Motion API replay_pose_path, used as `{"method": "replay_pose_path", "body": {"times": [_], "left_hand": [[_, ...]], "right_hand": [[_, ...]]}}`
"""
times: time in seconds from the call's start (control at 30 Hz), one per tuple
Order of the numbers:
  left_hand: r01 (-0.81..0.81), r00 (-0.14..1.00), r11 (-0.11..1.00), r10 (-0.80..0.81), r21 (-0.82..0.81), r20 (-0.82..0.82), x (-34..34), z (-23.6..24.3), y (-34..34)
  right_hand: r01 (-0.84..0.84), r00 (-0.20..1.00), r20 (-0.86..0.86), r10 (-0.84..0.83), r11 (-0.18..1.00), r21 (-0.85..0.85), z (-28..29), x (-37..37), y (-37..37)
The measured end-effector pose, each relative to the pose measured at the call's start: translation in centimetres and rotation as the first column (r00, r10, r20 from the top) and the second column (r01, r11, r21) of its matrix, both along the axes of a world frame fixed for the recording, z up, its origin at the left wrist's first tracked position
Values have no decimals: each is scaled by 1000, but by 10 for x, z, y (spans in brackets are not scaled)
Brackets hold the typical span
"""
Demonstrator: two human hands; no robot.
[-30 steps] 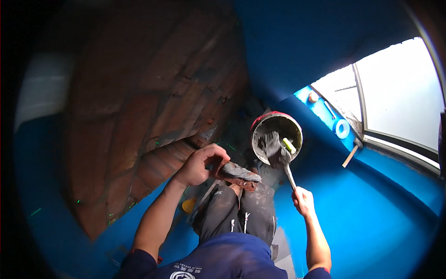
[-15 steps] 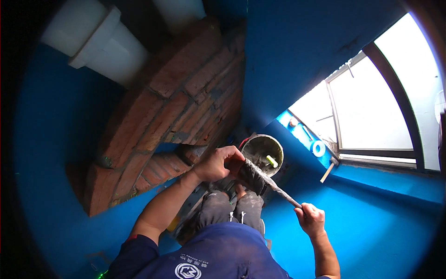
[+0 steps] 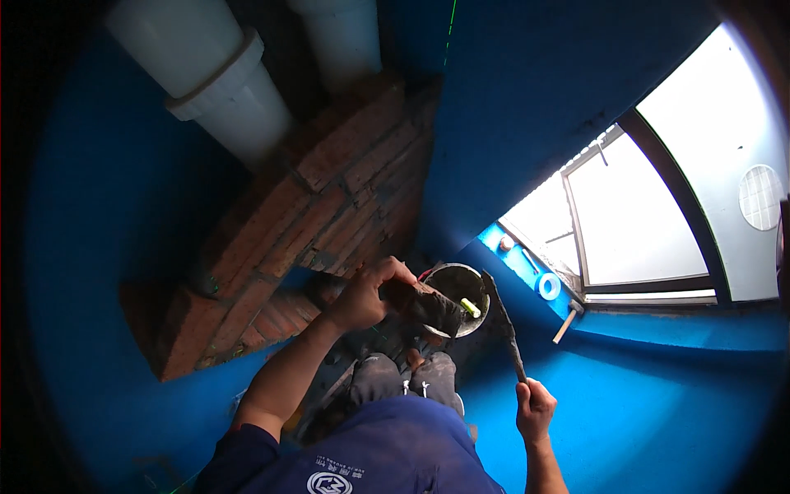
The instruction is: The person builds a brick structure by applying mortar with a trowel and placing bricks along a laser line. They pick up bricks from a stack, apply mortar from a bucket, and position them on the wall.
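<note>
My left hand [image 3: 364, 298] grips one end of a brick [image 3: 434, 313], dark with mortar, its far end over the near rim of a bucket. Grey mortar lies inside that round bucket [image 3: 457, 265], along with a yellow-green handle-like piece [image 3: 471, 308]. Out to the right, my right hand [image 3: 536, 405] is closed around the handle of a mortar-caked trowel [image 3: 500, 317]. The trowel's blade points up beside the bucket's right side, apart from the brick.
A partly built brick wall [image 3: 271, 226] stands at the left, with thick white pipes [image 3: 210, 70] behind it. Blue walls surround the space. On the window ledge at the right are a white and blue ring-shaped roll [image 3: 548, 286] and a wooden-handled hammer [image 3: 566, 323].
The trowel has come off the brick and swung to the right of the bucket, its blade now pointing up. The brick stays in my left hand, now overlapping the bucket's near rim.
</note>
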State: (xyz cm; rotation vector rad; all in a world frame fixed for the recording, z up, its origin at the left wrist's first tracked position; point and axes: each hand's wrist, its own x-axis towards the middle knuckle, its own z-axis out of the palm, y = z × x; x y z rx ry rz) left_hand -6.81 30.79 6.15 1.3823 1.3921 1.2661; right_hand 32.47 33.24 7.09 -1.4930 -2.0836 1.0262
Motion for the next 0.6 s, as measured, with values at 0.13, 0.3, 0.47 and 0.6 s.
{"method": "replay_pose_path", "body": {"times": [0.13,0.3,0.47,0.6], "left_hand": [[-34,996,990,46,139,-80,9,13,13],[-82,990,995,87,49,-111,26,18,25],[-145,988,988,148,-48,52,36,18,29],[-203,977,972,210,-119,47,39,24,27]], "right_hand": [[-61,995,-62,72,984,165,20,-25,-15],[-37,995,-81,61,962,271,-13,-39,-37],[13,996,-88,28,901,434,-37,-51,-31],[-9,999,-38,31,878,479,-45,-46,-27]]}}
